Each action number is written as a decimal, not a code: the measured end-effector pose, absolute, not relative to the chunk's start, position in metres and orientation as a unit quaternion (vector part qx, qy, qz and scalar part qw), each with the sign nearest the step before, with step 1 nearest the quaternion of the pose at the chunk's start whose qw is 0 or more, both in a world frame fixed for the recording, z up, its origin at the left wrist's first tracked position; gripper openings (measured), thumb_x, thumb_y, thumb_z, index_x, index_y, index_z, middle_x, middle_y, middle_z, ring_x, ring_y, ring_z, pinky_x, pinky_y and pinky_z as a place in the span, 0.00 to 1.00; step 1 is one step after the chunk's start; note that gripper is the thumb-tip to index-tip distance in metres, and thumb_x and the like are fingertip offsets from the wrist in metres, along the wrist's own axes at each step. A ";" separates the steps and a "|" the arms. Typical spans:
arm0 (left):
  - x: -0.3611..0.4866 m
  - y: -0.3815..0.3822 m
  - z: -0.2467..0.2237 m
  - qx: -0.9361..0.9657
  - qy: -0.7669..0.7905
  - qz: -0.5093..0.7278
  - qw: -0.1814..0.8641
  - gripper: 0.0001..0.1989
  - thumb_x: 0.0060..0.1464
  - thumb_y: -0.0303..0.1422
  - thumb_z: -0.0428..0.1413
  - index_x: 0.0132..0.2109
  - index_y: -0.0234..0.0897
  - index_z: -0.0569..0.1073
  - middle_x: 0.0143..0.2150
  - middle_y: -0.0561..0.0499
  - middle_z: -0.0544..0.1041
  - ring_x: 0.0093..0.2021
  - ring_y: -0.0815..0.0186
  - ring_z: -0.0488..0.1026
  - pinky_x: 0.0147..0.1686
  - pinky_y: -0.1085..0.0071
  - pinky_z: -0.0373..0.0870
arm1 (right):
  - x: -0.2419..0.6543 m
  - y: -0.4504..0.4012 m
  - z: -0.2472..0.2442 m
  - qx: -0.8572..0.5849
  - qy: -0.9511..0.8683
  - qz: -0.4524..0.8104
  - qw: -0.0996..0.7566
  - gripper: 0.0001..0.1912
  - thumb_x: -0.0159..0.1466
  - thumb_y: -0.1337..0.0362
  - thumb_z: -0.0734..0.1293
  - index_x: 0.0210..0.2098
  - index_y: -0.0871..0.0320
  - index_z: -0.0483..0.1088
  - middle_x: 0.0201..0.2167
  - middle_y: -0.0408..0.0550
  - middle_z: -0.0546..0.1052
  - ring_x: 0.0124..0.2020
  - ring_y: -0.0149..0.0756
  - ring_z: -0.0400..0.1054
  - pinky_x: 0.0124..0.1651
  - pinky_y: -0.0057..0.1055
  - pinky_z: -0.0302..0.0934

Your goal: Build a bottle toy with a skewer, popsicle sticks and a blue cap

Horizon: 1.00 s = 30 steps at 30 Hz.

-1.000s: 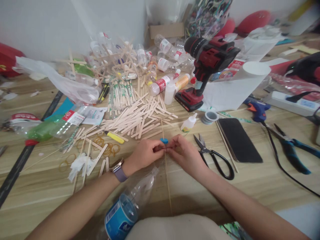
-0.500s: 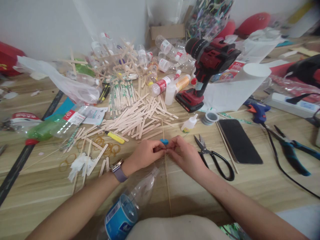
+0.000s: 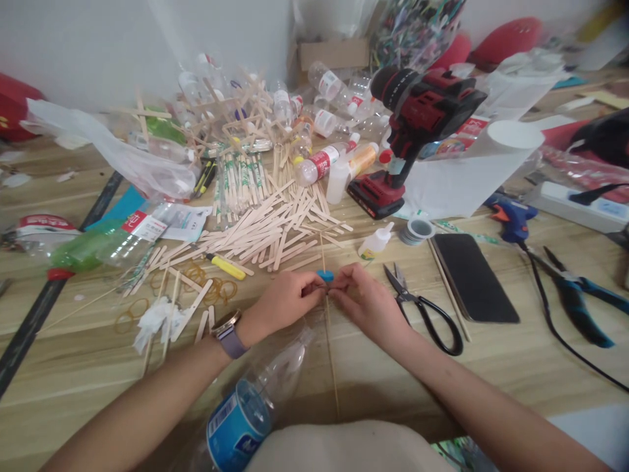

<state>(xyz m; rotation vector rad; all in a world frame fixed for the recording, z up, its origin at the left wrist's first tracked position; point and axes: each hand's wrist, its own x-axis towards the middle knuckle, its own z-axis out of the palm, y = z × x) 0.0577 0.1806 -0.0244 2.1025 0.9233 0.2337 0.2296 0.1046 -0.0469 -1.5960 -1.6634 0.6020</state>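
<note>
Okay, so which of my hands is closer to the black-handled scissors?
Your right hand. It's just left of the scissors; your left hand is farther left, beyond the right one.

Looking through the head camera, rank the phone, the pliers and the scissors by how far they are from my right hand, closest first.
1. Scissors, just to the right of your right hand.
2. Phone, farther right, beyond the thin stick.
3. Pliers, farthest right, past the phone.
</note>
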 end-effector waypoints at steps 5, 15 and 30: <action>0.051 0.178 -0.026 0.840 0.336 0.110 0.411 0.13 0.64 0.33 0.47 0.44 0.38 0.76 0.44 0.49 0.81 0.41 0.63 0.76 0.40 0.70 0.67 | 0.228 0.105 -0.048 -0.625 -0.638 0.239 0.380 0.03 0.61 0.68 0.63 0.35 0.55 0.62 0.30 0.46 0.77 0.32 0.39 0.73 0.35 0.32 0.65; 0.048 0.171 -0.029 0.843 0.363 0.093 0.386 0.12 0.65 0.34 0.46 0.39 0.37 0.72 0.30 0.53 0.75 0.31 0.65 0.71 0.31 0.71 0.62 | 0.225 0.102 -0.054 -0.622 -0.623 0.263 0.396 0.06 0.62 0.68 0.60 0.39 0.57 0.63 0.31 0.49 0.74 0.30 0.38 0.70 0.30 0.32 0.64; 0.054 0.170 -0.026 0.775 0.395 0.118 0.479 0.14 0.64 0.34 0.45 0.31 0.37 0.67 0.25 0.56 0.69 0.27 0.68 0.68 0.29 0.73 0.63 | 0.228 0.101 -0.043 -0.632 -0.585 0.283 0.422 0.04 0.61 0.65 0.67 0.34 0.56 0.74 0.29 0.46 0.81 0.29 0.37 0.75 0.34 0.32 0.68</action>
